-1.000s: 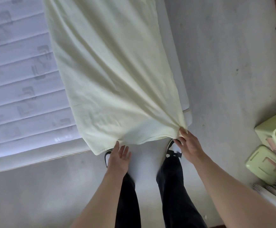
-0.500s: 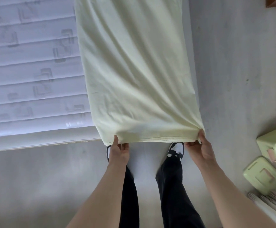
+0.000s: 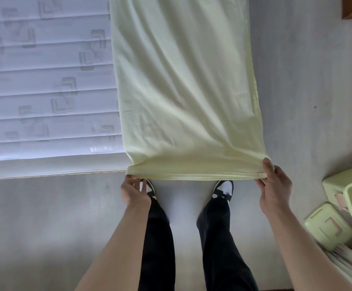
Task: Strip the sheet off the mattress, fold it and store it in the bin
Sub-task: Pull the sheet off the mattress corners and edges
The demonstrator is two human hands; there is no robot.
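floor [image 3: 45, 217] left: open | right: bin [image 3: 351, 192], lid [image 3: 326, 225]

A single head-worn wide-angle camera is looking steeply down from above, facing forward over the near edge of the white quilted mattress [image 3: 45, 101] and the grey floor [image 3: 307, 101]. It is sitting close, taking in the person's forearms, legs and shoes.

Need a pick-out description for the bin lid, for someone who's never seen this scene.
Start from the pale yellow sheet hanging off the white mattress, then go right across the grey floor to the lower right. Two pale green plastic items sit there: the open bin and, nearer the person, the lid. The lid is the flat, closed-topped one with a pinkish handle, lying apart from the bin.
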